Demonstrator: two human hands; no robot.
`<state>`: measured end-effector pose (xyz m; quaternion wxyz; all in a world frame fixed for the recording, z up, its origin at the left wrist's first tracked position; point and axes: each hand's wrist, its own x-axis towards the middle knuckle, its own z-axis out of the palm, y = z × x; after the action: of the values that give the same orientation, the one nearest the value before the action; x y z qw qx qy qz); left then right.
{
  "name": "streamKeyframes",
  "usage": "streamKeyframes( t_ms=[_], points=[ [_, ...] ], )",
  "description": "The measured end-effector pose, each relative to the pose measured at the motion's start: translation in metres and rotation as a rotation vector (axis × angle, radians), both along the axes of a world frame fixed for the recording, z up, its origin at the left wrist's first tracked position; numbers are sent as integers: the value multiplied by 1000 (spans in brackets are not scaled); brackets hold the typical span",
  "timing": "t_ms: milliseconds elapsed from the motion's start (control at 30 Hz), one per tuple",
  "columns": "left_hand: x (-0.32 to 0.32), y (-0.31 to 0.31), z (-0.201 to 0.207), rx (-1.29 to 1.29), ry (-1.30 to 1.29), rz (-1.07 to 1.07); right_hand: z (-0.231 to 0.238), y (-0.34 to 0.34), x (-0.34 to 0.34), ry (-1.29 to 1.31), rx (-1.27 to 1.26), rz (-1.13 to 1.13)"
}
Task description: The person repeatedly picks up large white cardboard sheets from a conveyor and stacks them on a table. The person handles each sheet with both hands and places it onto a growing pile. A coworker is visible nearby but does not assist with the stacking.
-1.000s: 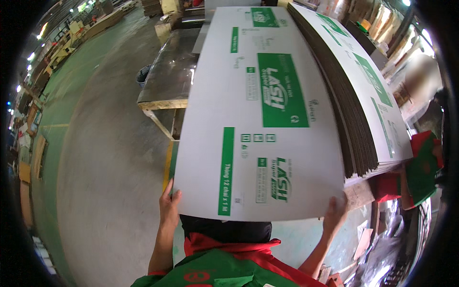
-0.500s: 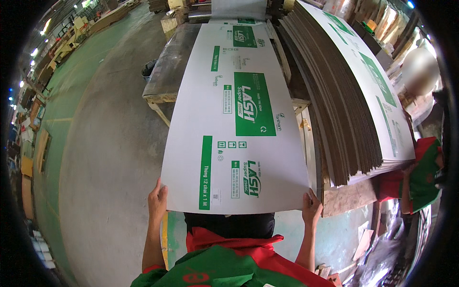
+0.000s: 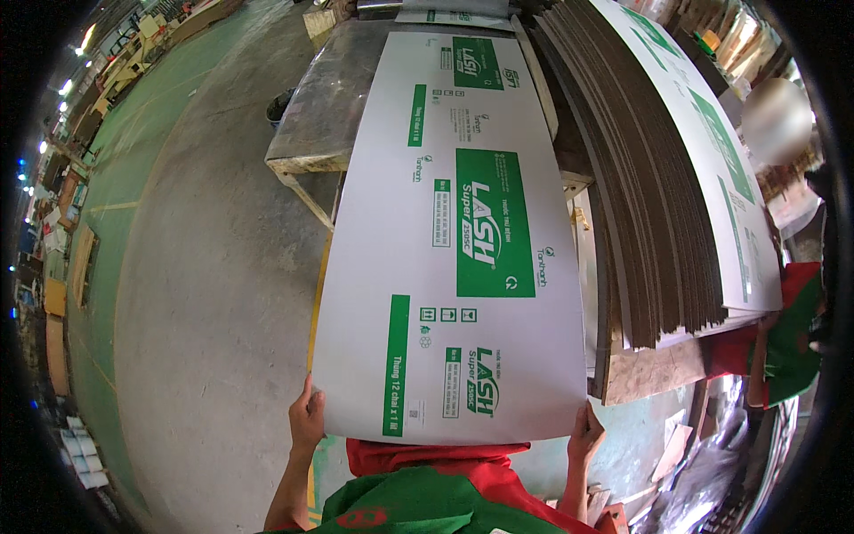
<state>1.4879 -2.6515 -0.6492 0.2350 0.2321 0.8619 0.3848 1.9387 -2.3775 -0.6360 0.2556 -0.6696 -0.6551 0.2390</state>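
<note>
A long white cardboard sheet with green print (image 3: pixel 427 196) stretches from my body toward the far end of a metal table (image 3: pixel 325 107). My left hand (image 3: pixel 307 412) grips its near left corner, fingers along the side edge. On the near right corner, my right hand (image 3: pixel 584 433) pinches the sheet the same way. The near part of the sheet hangs in the air past the table's front, while its far part lies over the table. Beyond its far edge, another printed sheet (image 3: pixel 454 20) shows at the table's far end.
To the right stands a tall stack of cardboard sheets (image 3: pixel 658 205) on a wooden base (image 3: pixel 654 367). Another person in a red and green shirt (image 3: pixel 792 334) is beside it. A dark bucket (image 3: pixel 278 107) sits on the floor left of the table.
Both hands have drawn the sheet toward my body and slightly right. Its far edge has come away from the table's far end, where another sheet now shows.
</note>
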Motion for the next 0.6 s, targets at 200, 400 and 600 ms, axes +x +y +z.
streamKeyframes(
  t_ms=[200, 400, 600],
  points=[
    [-88, 116, -54, -48, -10, -4, -39, 116, -72, 36, 125, 42],
    [-131, 194, -67, 65, -167, 108, -65, 215, -114, 63, 372, 75],
    [-179, 251, -107, 103, -411, 161, -11, 242, -154, -483, -97, 179]
  ],
)
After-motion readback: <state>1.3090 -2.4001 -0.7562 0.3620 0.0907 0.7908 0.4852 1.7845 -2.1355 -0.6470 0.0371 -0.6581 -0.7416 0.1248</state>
